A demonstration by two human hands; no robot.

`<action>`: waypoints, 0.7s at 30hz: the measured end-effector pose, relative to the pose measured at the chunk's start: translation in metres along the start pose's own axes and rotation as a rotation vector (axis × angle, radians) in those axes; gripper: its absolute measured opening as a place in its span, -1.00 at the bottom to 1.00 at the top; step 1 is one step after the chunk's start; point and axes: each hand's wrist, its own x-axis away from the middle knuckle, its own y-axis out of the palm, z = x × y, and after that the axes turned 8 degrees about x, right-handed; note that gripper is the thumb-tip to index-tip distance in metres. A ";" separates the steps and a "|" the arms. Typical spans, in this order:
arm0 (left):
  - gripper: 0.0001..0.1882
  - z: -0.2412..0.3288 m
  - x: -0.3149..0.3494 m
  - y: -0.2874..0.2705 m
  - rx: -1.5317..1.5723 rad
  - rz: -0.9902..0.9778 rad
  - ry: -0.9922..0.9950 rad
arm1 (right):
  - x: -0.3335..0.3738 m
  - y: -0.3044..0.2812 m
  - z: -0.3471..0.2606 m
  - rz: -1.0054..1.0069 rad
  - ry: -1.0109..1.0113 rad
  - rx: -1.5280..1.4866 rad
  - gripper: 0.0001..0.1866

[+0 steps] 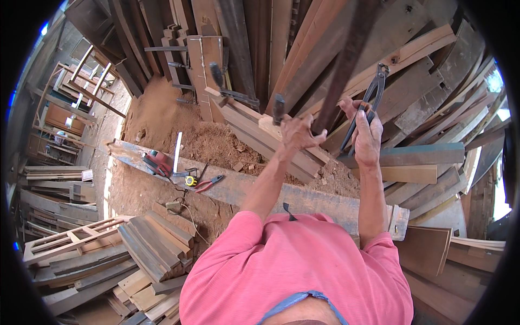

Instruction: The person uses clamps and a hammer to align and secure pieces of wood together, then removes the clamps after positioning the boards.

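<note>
The right hand (368, 142) is closed round the handles of a pair of end-cutting pincers (378, 82). Their long axis slants away from the person, the head beyond the fingers and leaning right, the handle ends back toward the left hand's side. The left hand (296, 132) lies to the left of the pincers, apart from them, its fingers spread wide and seemingly bare of any tool. Between the hands comes the near end of a dark bar (349, 59), blurred, sloping much as the pincers do; it ends nearer the left fingers, though whether they touch it I cannot tell.

Just beyond the left hand stands a clamp handle (279, 109), and beneath that hand run squared timber lengths (254, 129). Just short of both hands, under the forearms, lies a long weathered plank (284, 197). Well to the left of the hands it bears red-handled pliers (209, 184), a yellow tape measure (190, 181) and a red power tool (158, 163). Farther off, past the hands, tall boards (233, 40) lean in rows.
</note>
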 end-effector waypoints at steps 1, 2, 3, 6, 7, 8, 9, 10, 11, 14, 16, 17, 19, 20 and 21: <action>-0.40 0.003 0.000 0.009 0.032 -0.019 0.038 | -0.008 -0.001 0.000 0.029 0.027 -0.010 -0.72; -0.39 0.005 0.001 0.015 0.017 -0.046 0.044 | -0.012 -0.001 -0.004 0.014 0.031 -0.033 -0.71; -0.38 0.009 0.004 0.021 0.013 -0.077 0.047 | -0.014 -0.002 -0.008 -0.001 0.041 -0.051 -0.70; -0.36 0.016 0.005 0.036 0.016 -0.113 0.043 | -0.013 -0.011 -0.002 -0.021 0.028 -0.212 -0.65; -0.35 0.016 0.006 0.042 0.019 -0.122 0.046 | -0.010 -0.011 0.005 -0.038 -0.017 -0.337 -0.61; -0.35 0.016 0.008 0.047 0.021 -0.132 0.049 | -0.006 -0.013 0.011 -0.018 -0.012 -0.350 -0.59; -0.34 0.022 0.006 0.042 0.010 -0.161 0.038 | -0.004 -0.017 0.014 0.006 -0.017 -0.366 -0.57; -0.33 0.023 0.008 0.044 0.003 -0.167 0.029 | -0.001 -0.019 0.016 0.030 -0.022 -0.382 -0.55; -0.33 0.024 0.009 0.044 -0.003 -0.172 0.020 | 0.001 -0.018 0.018 0.028 -0.030 -0.394 -0.53; -0.31 0.018 0.014 0.041 0.023 -0.175 0.060 | 0.011 -0.008 0.014 0.065 -0.046 -0.368 -0.51; -0.31 0.013 0.020 0.032 0.067 -0.152 0.150 | 0.017 0.000 0.011 0.099 -0.069 -0.281 -0.56; -0.38 0.011 0.027 0.028 0.091 -0.106 0.226 | 0.019 -0.001 0.011 0.115 -0.075 -0.224 -0.58; -0.43 -0.008 0.046 0.019 0.204 0.087 0.461 | 0.021 -0.001 0.012 0.134 -0.110 -0.161 -0.66; -0.45 -0.021 0.058 0.013 0.259 0.180 0.581 | 0.022 -0.003 0.014 0.167 -0.114 -0.149 -0.64; -0.49 -0.035 0.072 0.002 0.339 0.147 0.524 | 0.025 -0.007 0.018 0.207 -0.120 -0.132 -0.62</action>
